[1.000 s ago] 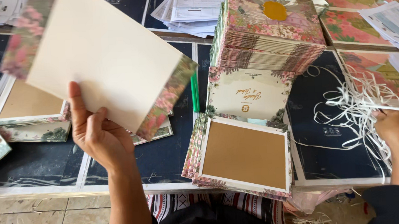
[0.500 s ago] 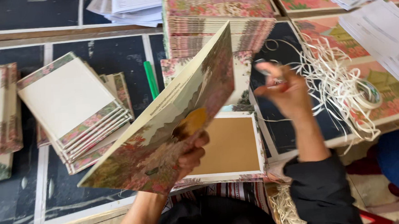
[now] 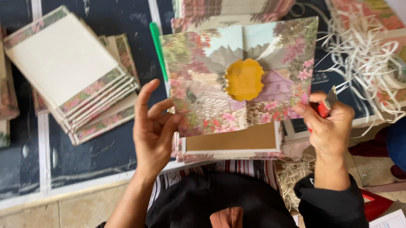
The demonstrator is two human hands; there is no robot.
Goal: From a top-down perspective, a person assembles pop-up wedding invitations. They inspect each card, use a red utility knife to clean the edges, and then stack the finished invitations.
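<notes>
A folded floral card (image 3: 238,79) with a yellow seal (image 3: 244,79) at its middle is held flat, face up, in front of me. My left hand (image 3: 154,130) touches its left edge with fingers spread. My right hand (image 3: 326,128) pinches the card's lower right corner and also grips a small red-handled cutter (image 3: 325,106). Under the card lies another card with a brown panel (image 3: 234,140).
A stack of floral cards with cream backs (image 3: 71,74) lies at the left. A tall pile of cards (image 3: 234,1) stands behind. A green pen (image 3: 158,49) lies beside it. White paper strips (image 3: 357,59) and a tape roll (image 3: 397,71) lie at the right.
The card has turned from tilted on edge to flat, with its sealed front facing up. My right hand came down from the strips to take its right corner.
</notes>
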